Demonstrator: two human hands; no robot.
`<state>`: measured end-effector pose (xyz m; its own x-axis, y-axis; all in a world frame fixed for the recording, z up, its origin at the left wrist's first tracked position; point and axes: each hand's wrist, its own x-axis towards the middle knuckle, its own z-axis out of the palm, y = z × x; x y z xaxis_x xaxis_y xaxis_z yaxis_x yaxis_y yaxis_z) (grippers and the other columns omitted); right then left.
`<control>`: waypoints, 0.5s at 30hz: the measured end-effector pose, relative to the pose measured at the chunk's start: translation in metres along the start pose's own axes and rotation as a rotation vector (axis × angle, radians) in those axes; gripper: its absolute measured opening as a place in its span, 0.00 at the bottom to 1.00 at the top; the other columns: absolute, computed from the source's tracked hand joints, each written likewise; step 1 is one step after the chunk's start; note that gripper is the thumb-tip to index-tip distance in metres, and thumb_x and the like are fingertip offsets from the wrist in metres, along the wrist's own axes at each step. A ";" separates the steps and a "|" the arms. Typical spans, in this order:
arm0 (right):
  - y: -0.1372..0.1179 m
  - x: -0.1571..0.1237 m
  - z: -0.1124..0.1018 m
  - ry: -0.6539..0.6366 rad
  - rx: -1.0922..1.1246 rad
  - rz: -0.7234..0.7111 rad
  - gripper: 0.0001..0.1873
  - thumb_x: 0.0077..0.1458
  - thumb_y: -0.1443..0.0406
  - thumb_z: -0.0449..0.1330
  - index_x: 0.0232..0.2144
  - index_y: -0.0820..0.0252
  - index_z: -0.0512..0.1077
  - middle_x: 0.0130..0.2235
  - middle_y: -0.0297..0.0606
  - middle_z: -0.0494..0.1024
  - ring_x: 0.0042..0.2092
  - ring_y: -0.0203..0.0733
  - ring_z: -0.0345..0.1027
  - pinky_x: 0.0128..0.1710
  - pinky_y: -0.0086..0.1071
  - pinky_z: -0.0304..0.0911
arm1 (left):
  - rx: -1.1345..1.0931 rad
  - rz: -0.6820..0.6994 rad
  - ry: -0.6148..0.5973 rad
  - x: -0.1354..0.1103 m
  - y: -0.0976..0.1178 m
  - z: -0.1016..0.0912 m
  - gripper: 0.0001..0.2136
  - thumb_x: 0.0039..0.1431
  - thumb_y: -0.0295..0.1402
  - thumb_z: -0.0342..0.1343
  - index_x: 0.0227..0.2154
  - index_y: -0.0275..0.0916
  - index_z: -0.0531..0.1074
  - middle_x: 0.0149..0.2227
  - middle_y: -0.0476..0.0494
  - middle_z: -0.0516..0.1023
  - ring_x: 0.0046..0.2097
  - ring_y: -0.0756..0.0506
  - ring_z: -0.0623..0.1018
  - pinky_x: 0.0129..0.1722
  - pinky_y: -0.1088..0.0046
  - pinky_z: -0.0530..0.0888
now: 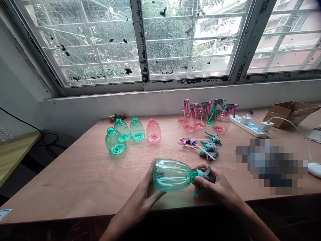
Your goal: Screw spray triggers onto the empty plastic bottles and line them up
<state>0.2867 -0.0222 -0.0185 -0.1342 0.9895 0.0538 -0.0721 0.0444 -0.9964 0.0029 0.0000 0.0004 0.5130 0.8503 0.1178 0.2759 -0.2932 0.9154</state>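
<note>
I have bare tabletop (75, 180) all along the near left, clear up to the four empty bottles (132, 132) clustered at mid-depth. The green bottle (173, 174), held sideways, fills the near centre. Between the empties and the loose spray heads (204, 145) a bare lane runs back to the wall. Behind the heads the assembled sprayers (205, 115) crowd together; the power strip (247, 125) and its cable bar the right, a cardboard box (291, 112) beyond.

There were four capless bottles (137, 130) (three green, one pink), one more green bottle (173, 174) with a head at its neck, five finished sprayers (202, 116) at the back (four pink, one green), some loose trigger heads (207, 147) too tangled to count, one power strip (247, 126) and one box (291, 112).
</note>
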 end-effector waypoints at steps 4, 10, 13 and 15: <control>0.000 0.000 0.000 -0.003 -0.031 0.003 0.20 0.56 0.54 0.69 0.43 0.60 0.71 0.27 0.34 0.82 0.30 0.44 0.78 0.33 0.35 0.72 | 0.009 -0.044 -0.030 0.000 0.004 -0.003 0.42 0.65 0.42 0.61 0.72 0.50 0.40 0.73 0.40 0.54 0.73 0.32 0.54 0.71 0.47 0.52; 0.001 0.001 0.000 0.014 -0.025 -0.013 0.20 0.57 0.54 0.68 0.43 0.60 0.71 0.26 0.35 0.83 0.30 0.45 0.78 0.35 0.37 0.71 | 0.015 -0.028 -0.015 -0.001 0.006 -0.002 0.44 0.64 0.38 0.62 0.72 0.53 0.37 0.73 0.43 0.54 0.73 0.36 0.54 0.72 0.49 0.51; 0.001 0.001 0.000 0.002 -0.021 -0.008 0.20 0.57 0.54 0.68 0.43 0.60 0.71 0.26 0.35 0.83 0.30 0.45 0.78 0.34 0.36 0.72 | 0.027 -0.056 -0.017 -0.002 0.004 0.000 0.48 0.63 0.37 0.62 0.72 0.54 0.30 0.74 0.44 0.50 0.74 0.36 0.50 0.72 0.48 0.48; 0.000 0.000 0.001 -0.007 -0.038 -0.003 0.20 0.56 0.54 0.69 0.43 0.60 0.71 0.26 0.35 0.83 0.30 0.45 0.78 0.34 0.35 0.71 | 0.028 -0.084 -0.009 -0.002 0.005 0.000 0.49 0.62 0.38 0.64 0.72 0.51 0.32 0.75 0.42 0.48 0.74 0.34 0.48 0.72 0.48 0.46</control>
<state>0.2860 -0.0227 -0.0180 -0.1406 0.9884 0.0574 -0.0347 0.0530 -0.9980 0.0026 -0.0034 0.0050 0.4946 0.8683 0.0378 0.3408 -0.2338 0.9106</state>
